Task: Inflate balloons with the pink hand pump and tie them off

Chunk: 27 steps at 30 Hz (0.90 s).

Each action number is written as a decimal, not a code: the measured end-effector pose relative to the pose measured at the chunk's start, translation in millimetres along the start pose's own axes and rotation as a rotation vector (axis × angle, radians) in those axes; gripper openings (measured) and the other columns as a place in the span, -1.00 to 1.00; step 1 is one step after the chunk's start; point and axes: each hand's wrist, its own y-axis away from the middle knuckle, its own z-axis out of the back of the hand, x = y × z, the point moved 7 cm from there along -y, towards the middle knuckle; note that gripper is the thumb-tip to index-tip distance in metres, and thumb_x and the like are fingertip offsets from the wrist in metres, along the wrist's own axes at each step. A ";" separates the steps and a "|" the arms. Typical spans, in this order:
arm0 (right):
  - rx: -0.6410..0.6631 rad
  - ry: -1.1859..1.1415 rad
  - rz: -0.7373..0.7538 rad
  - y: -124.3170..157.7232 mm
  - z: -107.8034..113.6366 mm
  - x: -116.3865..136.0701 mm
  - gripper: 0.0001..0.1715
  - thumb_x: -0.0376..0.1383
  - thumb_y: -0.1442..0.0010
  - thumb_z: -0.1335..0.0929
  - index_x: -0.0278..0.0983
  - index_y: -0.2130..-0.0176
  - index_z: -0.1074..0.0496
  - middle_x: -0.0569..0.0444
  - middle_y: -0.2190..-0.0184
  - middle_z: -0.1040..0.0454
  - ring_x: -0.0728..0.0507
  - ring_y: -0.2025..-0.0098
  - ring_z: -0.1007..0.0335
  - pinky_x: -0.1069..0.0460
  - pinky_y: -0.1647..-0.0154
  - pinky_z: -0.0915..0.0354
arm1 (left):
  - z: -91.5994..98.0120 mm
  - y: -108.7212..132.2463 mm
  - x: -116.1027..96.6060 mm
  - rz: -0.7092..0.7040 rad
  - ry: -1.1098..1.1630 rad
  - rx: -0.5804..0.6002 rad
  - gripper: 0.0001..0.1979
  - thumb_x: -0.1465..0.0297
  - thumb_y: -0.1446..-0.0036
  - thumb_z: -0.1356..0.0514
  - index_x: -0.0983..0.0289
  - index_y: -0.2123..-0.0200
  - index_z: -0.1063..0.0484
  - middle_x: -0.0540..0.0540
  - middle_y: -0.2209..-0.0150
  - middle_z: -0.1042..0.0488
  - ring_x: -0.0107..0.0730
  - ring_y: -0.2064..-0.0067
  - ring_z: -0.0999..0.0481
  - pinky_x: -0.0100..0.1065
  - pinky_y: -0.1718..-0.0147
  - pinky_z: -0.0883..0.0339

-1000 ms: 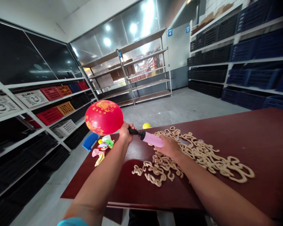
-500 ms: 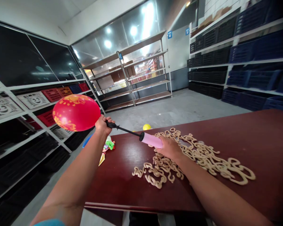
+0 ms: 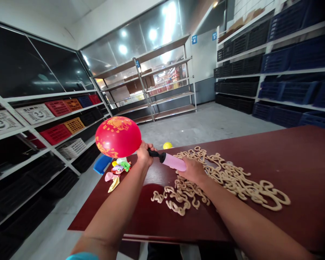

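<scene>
A red balloon [image 3: 118, 137] with yellow printed figures, blown up, sits at the far end of a hand balloon pump [image 3: 174, 162] with a pink barrel. My left hand [image 3: 145, 153] is closed around the pump's black end, right by the balloon's neck; the exact join is hidden by the fingers. Around the other end of the pink barrel, my right hand [image 3: 193, 169] is wrapped. Below and beyond that hand, a spread of beige squiggly pieces [image 3: 233, 177] covers part of the table. Limp coloured balloons [image 3: 118, 169] lie left of my left forearm.
The dark red table [image 3: 292, 159] stretches out to the right. A blue chair or stool [image 3: 101, 164] stands by its left edge. A yellow round object [image 3: 167, 145] shows beyond the far edge. Shelves with crates [image 3: 56, 133] line the left; more crates [image 3: 298, 90] fill the right.
My left hand and the red balloon have moved right, toward my right hand. The black rod that stretched between the pump's two ends is now pushed into the barrel.
</scene>
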 end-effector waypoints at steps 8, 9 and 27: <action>-0.012 -0.038 0.020 0.3 8.7 6.3 -0.52 -0.17 0.10 -0.37 -0.19 0.13 -0.33 0.05 0.28 -0.47 -0.15 0.26 -0.38 0.02 0.28 -0.17 | 2.5 -5.4 -28.9 -0.021 0.029 -0.021 -0.67 0.38 -0.06 -0.02 0.24 0.63 0.09 -0.06 0.68 -0.05 -0.53 0.68 -0.12 -0.41 0.63 -0.12; -0.012 -0.043 0.024 0.3 9.1 6.3 -0.51 -0.18 0.10 -0.37 -0.18 0.12 -0.33 0.05 0.27 -0.47 -0.15 0.25 -0.38 0.02 0.27 -0.18 | 5.3 -8.3 -41.5 -0.034 0.033 -0.034 -0.68 0.39 -0.06 -0.01 0.24 0.62 0.10 -0.06 0.68 -0.05 -0.54 0.69 -0.11 -0.42 0.64 -0.11; 0.050 0.029 -0.008 0.4 -4.2 1.7 -0.46 -0.10 0.12 -0.41 -0.22 0.13 -0.33 0.00 0.28 -0.47 -0.18 0.23 -0.38 0.01 0.25 -0.15 | 21.7 -12.7 -18.4 0.012 0.038 -0.087 -0.74 0.51 0.02 0.00 0.25 0.63 0.08 -0.07 0.69 -0.06 -0.55 0.69 -0.12 -0.42 0.63 -0.12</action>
